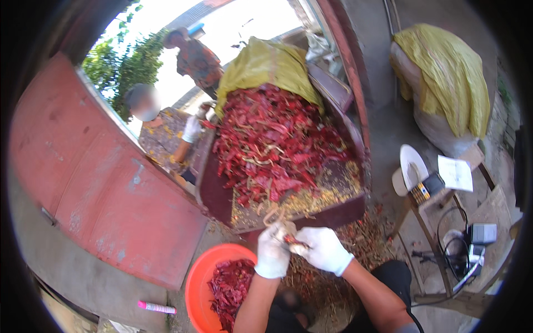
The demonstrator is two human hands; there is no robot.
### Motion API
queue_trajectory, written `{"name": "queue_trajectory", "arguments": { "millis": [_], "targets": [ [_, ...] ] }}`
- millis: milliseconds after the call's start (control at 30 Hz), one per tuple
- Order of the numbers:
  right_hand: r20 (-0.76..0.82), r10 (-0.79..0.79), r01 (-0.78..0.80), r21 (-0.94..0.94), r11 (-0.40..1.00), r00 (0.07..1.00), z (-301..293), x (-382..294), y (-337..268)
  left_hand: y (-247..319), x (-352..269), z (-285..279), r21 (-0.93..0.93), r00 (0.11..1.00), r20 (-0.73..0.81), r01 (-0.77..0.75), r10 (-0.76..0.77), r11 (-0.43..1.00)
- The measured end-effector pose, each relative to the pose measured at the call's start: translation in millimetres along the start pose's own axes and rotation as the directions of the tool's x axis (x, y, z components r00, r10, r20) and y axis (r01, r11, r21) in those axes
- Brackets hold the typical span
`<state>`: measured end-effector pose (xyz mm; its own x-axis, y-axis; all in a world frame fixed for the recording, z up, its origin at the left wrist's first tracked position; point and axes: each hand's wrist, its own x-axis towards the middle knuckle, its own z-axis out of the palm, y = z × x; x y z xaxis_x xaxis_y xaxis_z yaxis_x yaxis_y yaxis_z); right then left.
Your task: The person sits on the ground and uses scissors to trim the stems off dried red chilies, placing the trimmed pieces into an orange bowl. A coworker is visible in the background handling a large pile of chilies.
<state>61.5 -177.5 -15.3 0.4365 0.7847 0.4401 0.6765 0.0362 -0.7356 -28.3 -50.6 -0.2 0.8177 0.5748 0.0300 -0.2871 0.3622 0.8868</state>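
Observation:
My left hand (272, 252), in a white glove, has its fingers closed on several pale dried stems above the front edge of a dark red metal cart bed. Against it, my gloved right hand (324, 249) pinches a dried red chili pepper (293, 240). A large heap of dried red chili peppers (270, 145) fills the cart bed (341, 216), with loose yellow seeds (308, 202) along its near side. Below my left hand stands an orange plastic basin (195, 283) partly filled with red chili pieces (231, 283).
A co-worker in gloves (166, 137) sits left of the cart; another person (198, 62) stands behind. A red metal door (104, 175) is at left. Stems litter the floor (316, 287). At right are a covered sack (445, 83) and a wooden stool (431, 200) bearing a hat (410, 170).

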Motion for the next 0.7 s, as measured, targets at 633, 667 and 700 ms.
{"name": "queue_trajectory", "arguments": {
  "millis": [633, 667, 700],
  "targets": [
    [0.207, 0.491, -0.437, 0.797, 0.417, 0.846, -13, 3, -12, -20, 133, -41, 0.985, 0.984, 0.098, -0.074, 0.146, -0.158],
    [0.183, 0.48, -0.418, 0.791, 0.446, 0.858, -10, 2, -10, -27, 146, -39, 0.981, 0.985, 0.132, -0.113, 0.112, -0.161],
    [0.158, 0.469, -0.399, 0.786, 0.473, 0.869, -7, 2, -5, -26, 156, -20, 0.959, 0.998, -0.023, 0.008, -0.05, -0.283]
  ]
}}
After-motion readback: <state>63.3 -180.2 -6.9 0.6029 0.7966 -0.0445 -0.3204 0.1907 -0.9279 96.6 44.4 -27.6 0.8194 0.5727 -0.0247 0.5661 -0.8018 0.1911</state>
